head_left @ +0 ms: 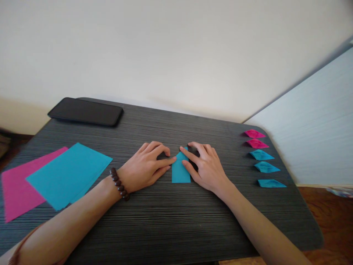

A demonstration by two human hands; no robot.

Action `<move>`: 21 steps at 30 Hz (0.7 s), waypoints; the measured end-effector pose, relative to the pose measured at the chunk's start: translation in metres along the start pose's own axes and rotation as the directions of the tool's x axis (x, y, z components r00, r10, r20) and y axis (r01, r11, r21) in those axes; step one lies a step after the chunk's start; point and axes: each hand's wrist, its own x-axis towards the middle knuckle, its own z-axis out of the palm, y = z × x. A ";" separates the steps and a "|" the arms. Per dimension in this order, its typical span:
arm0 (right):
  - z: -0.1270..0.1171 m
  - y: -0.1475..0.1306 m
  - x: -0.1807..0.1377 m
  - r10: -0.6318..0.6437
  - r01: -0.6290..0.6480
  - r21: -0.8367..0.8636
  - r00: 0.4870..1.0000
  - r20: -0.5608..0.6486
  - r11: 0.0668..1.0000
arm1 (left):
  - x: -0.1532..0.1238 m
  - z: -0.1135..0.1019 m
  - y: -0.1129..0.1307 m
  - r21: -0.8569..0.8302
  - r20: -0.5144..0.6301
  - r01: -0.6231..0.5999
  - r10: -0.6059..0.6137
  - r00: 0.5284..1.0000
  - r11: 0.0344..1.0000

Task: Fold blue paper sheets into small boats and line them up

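A small blue paper (180,172), partly folded into a house-like shape, lies flat at the middle of the dark striped table (165,228). My left hand (145,165) rests beside it, its fingertips pressing the paper's upper left edge. My right hand (205,163) presses the upper right edge with its fingers curled down on the fold. A dark bead bracelet (120,184) circles my left wrist.
Blue sheets (68,175) overlap pink sheets (16,189) at the left. A black phone (86,111) lies at the back left. Two folded pink pieces (256,138) and three folded blue pieces (266,167) line the right edge. A pale wall stands behind.
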 end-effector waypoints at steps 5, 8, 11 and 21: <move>0.004 0.004 0.002 0.002 -0.002 0.049 1.000 -0.016 0.999 | 0.001 0.001 0.001 0.016 -0.045 0.017 -0.016 0.999 1.000; 0.007 0.001 0.001 0.029 -0.027 0.064 0.999 -0.031 0.998 | 0.000 0.001 0.000 0.018 -0.059 -0.003 0.004 0.998 1.000; 0.008 -0.001 0.002 0.044 -0.041 0.068 0.998 -0.043 0.997 | 0.000 0.002 -0.001 0.024 -0.064 -0.067 0.069 0.996 0.997; 0.009 -0.004 -0.013 -0.068 0.095 0.243 0.991 -0.116 0.965 | 0.002 0.004 0.007 0.115 -0.114 -0.047 0.061 0.992 0.992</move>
